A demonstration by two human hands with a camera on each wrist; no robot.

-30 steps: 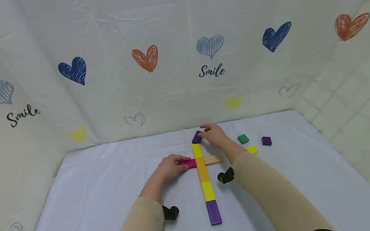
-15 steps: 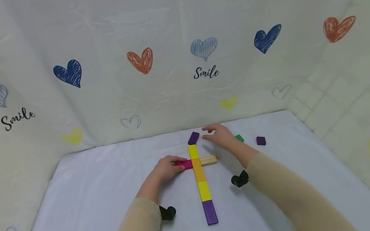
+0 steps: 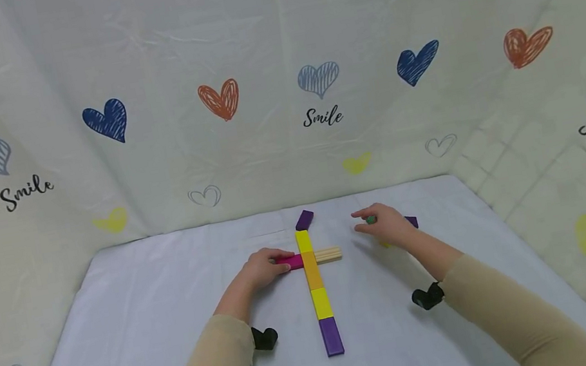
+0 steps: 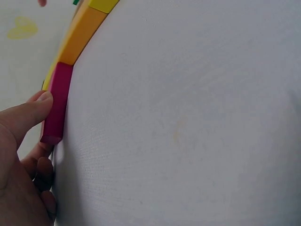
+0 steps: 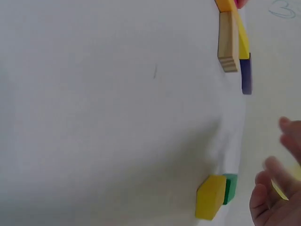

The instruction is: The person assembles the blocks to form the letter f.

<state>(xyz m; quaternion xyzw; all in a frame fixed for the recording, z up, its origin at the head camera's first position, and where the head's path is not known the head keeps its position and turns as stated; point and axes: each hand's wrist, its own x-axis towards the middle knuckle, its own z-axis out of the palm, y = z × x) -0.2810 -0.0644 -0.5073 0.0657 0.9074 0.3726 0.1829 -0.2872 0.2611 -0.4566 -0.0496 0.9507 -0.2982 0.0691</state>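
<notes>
My left hand (image 3: 261, 268) pinches a magenta block (image 4: 59, 103) between thumb and fingers, its end against an orange block (image 3: 312, 271). That orange block lies in a row with a yellow block (image 3: 304, 242) beyond it, and a yellow block (image 3: 322, 303) and a purple block (image 3: 332, 336) on the near side. At the far end a purple block (image 3: 304, 220) lies slanted. A plain wooden block (image 3: 329, 255) sticks out rightward from the row. My right hand (image 3: 387, 225), fingers apart and holding nothing, hovers near a green block (image 5: 230, 188) and a loose yellow block (image 5: 210, 197).
A dark purple block (image 3: 413, 221) shows partly behind the right hand. All the blocks lie on a white cloth-covered table (image 3: 121, 344). A white sheet printed with hearts (image 3: 220, 101) hangs behind and at the sides.
My right hand has let go of the slanted purple block and moved right, toward the loose blocks. The left hand stays on the magenta block.
</notes>
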